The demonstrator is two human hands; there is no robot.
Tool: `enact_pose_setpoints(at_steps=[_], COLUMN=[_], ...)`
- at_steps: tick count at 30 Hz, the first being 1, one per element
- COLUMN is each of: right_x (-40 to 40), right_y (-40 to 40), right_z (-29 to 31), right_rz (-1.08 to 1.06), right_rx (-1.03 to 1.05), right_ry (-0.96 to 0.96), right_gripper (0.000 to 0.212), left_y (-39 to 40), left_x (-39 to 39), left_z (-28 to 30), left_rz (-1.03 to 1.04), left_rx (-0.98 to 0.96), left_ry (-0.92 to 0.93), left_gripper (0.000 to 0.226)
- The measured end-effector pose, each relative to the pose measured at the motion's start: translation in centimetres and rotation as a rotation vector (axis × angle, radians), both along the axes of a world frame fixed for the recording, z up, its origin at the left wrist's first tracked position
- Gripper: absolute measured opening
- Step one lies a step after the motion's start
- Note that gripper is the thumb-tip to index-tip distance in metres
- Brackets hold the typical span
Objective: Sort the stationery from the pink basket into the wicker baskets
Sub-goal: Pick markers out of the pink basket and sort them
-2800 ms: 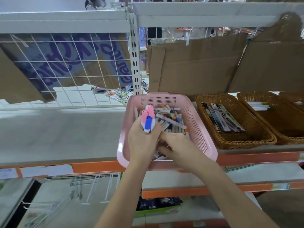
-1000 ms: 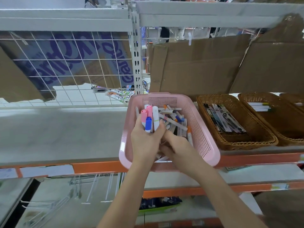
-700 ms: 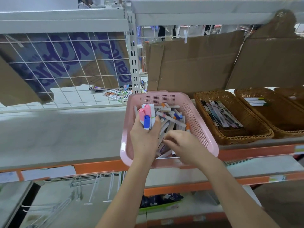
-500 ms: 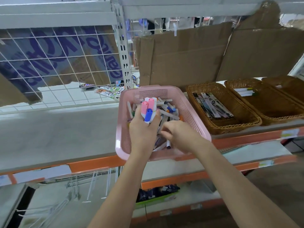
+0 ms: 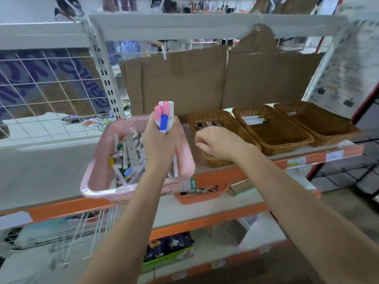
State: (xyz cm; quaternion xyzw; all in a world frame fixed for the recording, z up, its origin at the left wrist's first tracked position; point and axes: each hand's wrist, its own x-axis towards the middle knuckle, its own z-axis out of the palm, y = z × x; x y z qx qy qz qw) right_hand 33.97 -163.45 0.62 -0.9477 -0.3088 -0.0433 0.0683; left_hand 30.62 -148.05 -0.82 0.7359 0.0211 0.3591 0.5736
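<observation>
The pink basket (image 5: 98,177) sits on the shelf, filled with several pens and markers (image 5: 127,158). My left hand (image 5: 159,144) is raised above it and grips a bundle of highlighters (image 5: 164,116) with pink and blue caps, held upright. My right hand (image 5: 217,143) hovers with curled fingers in front of the nearest wicker basket (image 5: 217,119), and nothing shows in it. That basket holds dark packaged pens. The middle wicker basket (image 5: 287,140) contains white pens (image 5: 253,119). A third wicker basket (image 5: 328,128) stands at the far right.
Cardboard sheets (image 5: 184,78) line the back of the shelf. A wire grid panel (image 5: 51,87) stands to the left. An orange tray (image 5: 201,193) with items lies on the lower shelf. A printed sign (image 5: 348,64) hangs at the right.
My left hand lifted the highlighter bundle higher above the pink basket. My right hand left the pink basket and moved right toward the nearest wicker basket. The view shifted right.
</observation>
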Motion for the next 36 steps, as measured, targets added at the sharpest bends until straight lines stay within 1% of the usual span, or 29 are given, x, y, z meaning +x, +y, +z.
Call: enact_pose_setpoints(at_steps=[5, 7, 12, 17, 19, 26, 30, 33, 36], right_x=[1.1, 1.6, 3.4, 6.3, 7.7, 12.5, 14.6, 16.0, 17.0], right_y=[-9.0, -12.3, -18.9, -23.7, -25.2, -29.1, -31.1, -32.3, -33.1], right_z=[1.9, 2.3, 2.1, 1.1, 0.8, -0.3, -1.3, -2.1, -3.1], right_rz=[-0.099, -0.129, -0.211, -0.251, -0.259, -0.248, -0.208, -0.153, -0.078], right_rx=[0.036, 0.029, 0.008, 0.013, 0.017, 0.021, 0.03, 0.026, 0.015], right_ry=[-0.006, -0.014, -0.007, 0.008, 0.02, 0.051, 0.07, 0.081, 0.072], right_gripper=[0.013, 0.012, 0.018, 0.019, 0.02, 0.022, 0.019, 0.02, 0.022], left_y=[-8.2, -11.0, -17.3, -22.3, -23.8, -27.7, -29.6, -31.1, -32.7], left_x=[1.0, 1.5, 3.8, 7.1, 8.8, 14.1, 15.8, 16.6, 16.9], left_z=[1.2, 1.5, 1.6, 0.7, 0.3, -0.5, -1.4, -2.6, -3.8], left_rz=[-0.032, -0.059, -0.112, -0.153, -0.156, -0.146, -0.119, -0.062, 0.019], left_rx=[-0.012, -0.031, -0.06, -0.054, -0.065, -0.065, -0.099, -0.106, -0.142], left_ry=[-0.077, -0.066, -0.022, -0.019, -0.007, 0.008, 0.038, 0.064, 0.084], left_gripper=[0.026, 0.022, 0.021, 0.016, 0.019, 0.027, 0.025, 0.021, 0.023])
